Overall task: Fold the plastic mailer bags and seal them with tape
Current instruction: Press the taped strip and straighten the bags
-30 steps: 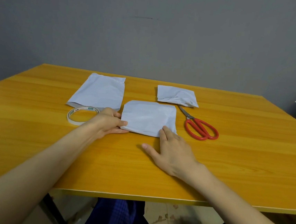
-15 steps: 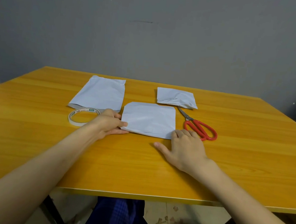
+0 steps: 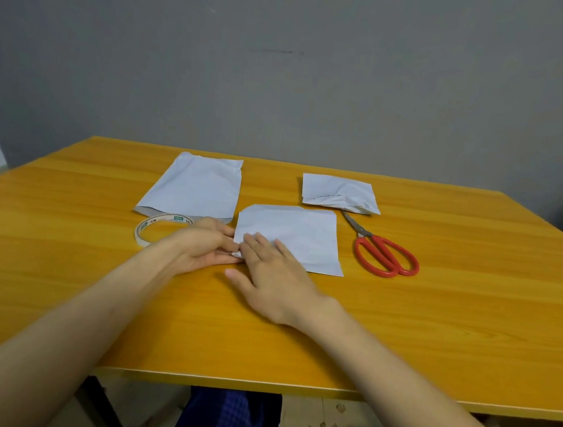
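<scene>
Folded mailer bag (image 3: 309,236) is lying flat in the middle of the orange table (image 3: 451,333), white and faintly creased, its far edge straight and its far left corner slightly clipped. And both hands are working its near left corner: the left hand (image 3: 201,248) is curling in from the side, thumb and fingers pinching that corner, with a small white tip peeking out between the two hands. The right hand (image 3: 275,276) is lying spread on top, fingers straight and pressing the plastic down, thumb stretched out onto the wood.

Behind on the left, a flat mailer bag (image 3: 196,188) is sitting unfolded. Over on the far right, a small mailer bag (image 3: 338,193) is resting, puffy and wrinkled; whether any tape is on it I cannot tell.

Now the hidden bits: the hands are covering the near left part of the folded mailer bag. The tape roll (image 3: 155,228) is partly hiding behind the left hand, its print too small to read. The red scissors (image 3: 387,258) are pointing their tips right at the small bag's edge; touching or tucked under, hard to say. Both forearms are running off the bottom.
</scene>
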{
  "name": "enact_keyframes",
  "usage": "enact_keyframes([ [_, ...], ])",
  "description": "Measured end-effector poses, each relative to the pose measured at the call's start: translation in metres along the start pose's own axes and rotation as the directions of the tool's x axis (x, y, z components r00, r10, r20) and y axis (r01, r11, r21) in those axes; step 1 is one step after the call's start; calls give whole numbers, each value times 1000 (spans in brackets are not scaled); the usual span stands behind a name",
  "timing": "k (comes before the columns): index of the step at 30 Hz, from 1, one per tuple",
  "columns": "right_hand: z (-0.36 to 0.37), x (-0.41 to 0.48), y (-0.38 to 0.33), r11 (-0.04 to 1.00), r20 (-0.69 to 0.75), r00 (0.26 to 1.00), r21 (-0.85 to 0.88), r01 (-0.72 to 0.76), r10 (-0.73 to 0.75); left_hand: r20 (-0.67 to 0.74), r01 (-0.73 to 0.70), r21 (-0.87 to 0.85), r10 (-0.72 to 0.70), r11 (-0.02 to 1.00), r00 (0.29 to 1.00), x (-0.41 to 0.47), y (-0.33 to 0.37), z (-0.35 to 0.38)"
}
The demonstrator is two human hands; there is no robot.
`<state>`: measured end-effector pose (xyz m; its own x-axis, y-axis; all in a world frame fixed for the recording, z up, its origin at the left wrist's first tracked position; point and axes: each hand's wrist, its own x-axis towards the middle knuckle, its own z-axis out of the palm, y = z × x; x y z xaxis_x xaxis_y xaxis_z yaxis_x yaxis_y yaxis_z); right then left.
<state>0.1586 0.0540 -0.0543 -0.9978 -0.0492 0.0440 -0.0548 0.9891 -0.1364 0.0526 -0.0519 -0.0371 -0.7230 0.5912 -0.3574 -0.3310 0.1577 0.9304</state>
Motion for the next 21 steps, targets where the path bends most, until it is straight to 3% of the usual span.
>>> enact_keyframes([
  [8,-6,-18,18,988,13,996,-130,-82,85,-24,24,7,-24,1000,999,2,2,6],
  [21,-3,-41,31,977,-76,975,-18,-213,211,-30,16,14,-16,1000,999,2,-1,4],
])
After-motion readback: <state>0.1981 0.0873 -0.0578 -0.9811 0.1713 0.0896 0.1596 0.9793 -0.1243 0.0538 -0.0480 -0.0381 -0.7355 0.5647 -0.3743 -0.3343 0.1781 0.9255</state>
